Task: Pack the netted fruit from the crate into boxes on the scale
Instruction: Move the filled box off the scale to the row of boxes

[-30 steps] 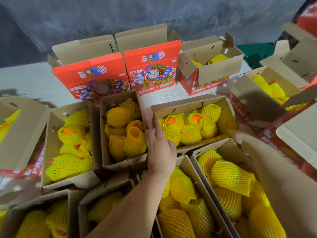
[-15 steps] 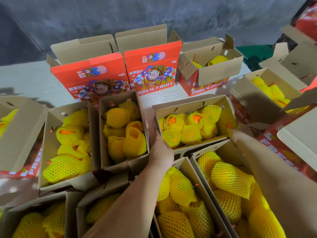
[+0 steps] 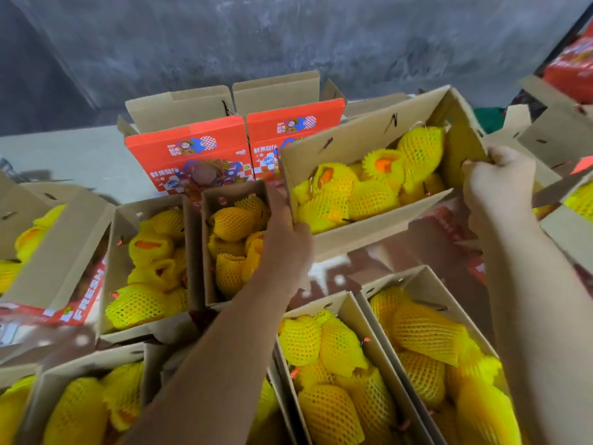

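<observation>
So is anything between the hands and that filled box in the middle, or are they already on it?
Nothing visible stands between them. The left hand grips the near-left end of the filled box, and the right hand grips its right end wall. The box appears raised and tilted above the other open boxes.

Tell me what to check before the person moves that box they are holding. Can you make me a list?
1. Left hand holds the lifted box at its left end: ok.
2. Right hand grips the right end: ok.
3. Box level: not ok, it tilts.
4. Netted fruit all inside the box: ok.
5. Top flaps closed: not ok, the box is open.
6. Free spot to set it down: cannot tell.
</observation>
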A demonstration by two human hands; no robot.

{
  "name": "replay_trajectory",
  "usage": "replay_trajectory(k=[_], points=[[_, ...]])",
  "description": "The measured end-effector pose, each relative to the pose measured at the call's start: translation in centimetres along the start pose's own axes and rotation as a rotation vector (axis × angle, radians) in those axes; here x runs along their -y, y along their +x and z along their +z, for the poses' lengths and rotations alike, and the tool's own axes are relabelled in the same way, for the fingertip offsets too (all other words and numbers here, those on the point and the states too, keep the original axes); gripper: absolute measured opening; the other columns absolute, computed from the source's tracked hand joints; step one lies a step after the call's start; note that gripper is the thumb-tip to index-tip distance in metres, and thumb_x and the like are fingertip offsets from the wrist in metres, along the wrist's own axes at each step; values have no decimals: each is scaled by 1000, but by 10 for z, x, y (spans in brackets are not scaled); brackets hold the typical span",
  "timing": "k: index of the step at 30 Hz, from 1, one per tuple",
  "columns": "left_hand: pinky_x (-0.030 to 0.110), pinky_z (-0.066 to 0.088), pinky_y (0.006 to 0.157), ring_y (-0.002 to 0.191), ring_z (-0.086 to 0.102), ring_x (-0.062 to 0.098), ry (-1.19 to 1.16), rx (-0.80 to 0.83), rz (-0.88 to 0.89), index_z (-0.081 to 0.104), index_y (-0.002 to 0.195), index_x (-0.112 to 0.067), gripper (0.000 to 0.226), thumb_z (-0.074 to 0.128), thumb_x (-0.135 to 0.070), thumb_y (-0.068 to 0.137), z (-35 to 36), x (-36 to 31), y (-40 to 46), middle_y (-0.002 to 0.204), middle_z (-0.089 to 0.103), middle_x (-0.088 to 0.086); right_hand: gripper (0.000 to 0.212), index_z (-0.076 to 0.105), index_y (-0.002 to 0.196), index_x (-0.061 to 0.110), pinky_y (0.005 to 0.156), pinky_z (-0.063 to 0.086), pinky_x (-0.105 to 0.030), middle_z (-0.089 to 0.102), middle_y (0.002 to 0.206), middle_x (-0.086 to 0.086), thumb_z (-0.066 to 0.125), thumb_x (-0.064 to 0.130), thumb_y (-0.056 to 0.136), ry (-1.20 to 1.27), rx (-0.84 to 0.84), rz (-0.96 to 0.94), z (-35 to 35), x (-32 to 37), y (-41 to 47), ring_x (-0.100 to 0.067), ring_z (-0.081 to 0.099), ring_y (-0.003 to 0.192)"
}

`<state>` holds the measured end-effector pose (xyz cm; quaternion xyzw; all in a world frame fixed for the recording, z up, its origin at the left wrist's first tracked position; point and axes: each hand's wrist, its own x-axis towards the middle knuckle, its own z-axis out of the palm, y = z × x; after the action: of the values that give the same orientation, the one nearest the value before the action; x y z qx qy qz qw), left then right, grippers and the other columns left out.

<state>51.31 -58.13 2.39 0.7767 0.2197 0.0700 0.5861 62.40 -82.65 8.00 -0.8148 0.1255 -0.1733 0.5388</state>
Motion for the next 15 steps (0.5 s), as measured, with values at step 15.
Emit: replay_trajectory(k=[15], points=[[39, 63, 62, 90, 76, 24, -69, -434, -17, 72, 103, -54, 35, 53, -33, 82, -321, 36, -196, 100, 76, -4, 46, 77, 98, 41, 76, 42, -24, 63, 71, 28, 52, 5, 84, 382, 539, -285, 73, 129, -285, 0, 54, 80]])
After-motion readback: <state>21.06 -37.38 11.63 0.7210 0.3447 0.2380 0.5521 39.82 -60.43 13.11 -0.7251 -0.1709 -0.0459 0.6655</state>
